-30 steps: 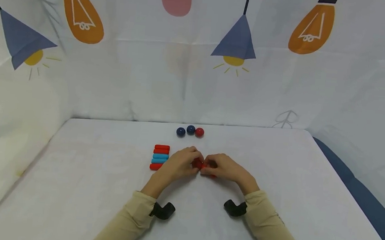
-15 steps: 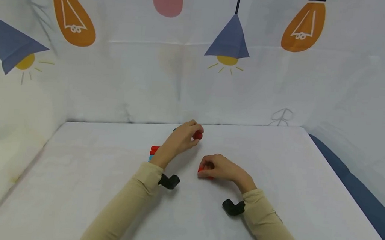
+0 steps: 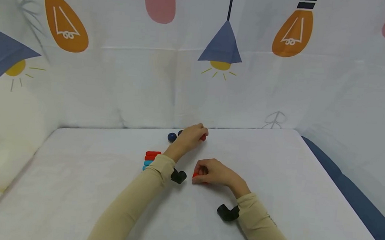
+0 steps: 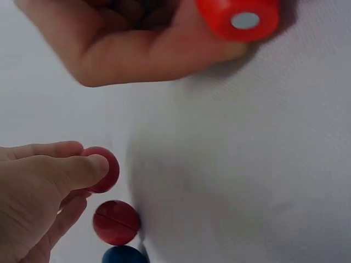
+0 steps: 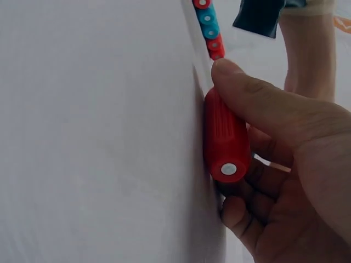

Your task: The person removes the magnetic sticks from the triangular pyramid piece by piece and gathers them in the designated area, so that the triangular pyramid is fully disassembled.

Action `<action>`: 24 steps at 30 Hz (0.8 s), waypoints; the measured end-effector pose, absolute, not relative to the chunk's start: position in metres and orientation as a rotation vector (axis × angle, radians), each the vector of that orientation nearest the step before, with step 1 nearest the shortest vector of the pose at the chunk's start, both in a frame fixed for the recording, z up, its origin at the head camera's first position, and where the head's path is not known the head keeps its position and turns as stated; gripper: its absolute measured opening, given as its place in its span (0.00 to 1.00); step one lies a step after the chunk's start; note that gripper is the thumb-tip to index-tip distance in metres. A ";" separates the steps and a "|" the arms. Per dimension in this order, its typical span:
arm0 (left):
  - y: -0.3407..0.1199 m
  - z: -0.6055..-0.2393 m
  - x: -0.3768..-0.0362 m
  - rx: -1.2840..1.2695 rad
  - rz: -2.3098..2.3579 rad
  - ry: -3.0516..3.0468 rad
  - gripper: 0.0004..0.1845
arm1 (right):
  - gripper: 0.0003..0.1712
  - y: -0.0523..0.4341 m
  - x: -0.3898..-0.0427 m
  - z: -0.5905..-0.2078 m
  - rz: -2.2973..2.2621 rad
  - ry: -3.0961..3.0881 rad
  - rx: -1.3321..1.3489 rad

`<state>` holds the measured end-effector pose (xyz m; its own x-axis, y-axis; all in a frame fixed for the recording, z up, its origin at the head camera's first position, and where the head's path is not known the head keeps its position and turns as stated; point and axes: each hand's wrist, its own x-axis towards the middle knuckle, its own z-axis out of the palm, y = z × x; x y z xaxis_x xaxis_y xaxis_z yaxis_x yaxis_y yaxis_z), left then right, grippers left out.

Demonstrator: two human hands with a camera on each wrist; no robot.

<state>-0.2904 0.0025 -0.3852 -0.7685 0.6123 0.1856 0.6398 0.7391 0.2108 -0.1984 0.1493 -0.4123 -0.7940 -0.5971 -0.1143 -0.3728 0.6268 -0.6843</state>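
Note:
My left hand [image 3: 190, 138] reaches to the back of the table. In the left wrist view it pinches a red ball [image 4: 109, 172] between thumb and fingers. Close by sit a second red ball [image 4: 116, 222] and a dark blue ball [image 4: 125, 255]. Nearer to me, my right hand [image 3: 217, 172] stays low over the table and pinches a red magnetic rod [image 5: 225, 134], whose round metal end faces the right wrist camera. The left hand hides part of the ball row in the head view, where one dark blue ball [image 3: 172, 137] shows fully.
Several red and blue rods [image 3: 153, 153] lie side by side left of centre, partly behind my left sleeve. A white cloth covers the table [image 3: 82, 186]. Its back edge meets a hanging white sheet [image 3: 131, 81] printed with lamps and bulbs.
My left hand has gone from beside the right hand to the back ball row, carrying a red ball. The right hand keeps holding its rod in about the same place. The head view has shifted slightly.

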 end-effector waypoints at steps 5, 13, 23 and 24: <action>0.000 -0.393 -0.292 -0.993 -0.353 -2.849 0.14 | 0.11 0.145 -0.196 -0.412 -0.863 2.592 -0.850; -0.016 -0.391 -0.271 -0.971 -0.495 -2.757 0.20 | 0.11 0.164 -0.191 -0.393 -0.748 2.537 -0.744; -0.042 -0.398 -0.203 -1.119 -0.900 -2.812 0.15 | 0.04 0.168 -0.199 -0.393 -0.763 2.539 -0.858; -0.043 -0.399 -0.199 -1.115 -0.902 -2.833 0.15 | 0.04 0.167 -0.200 -0.394 -0.780 2.548 -0.871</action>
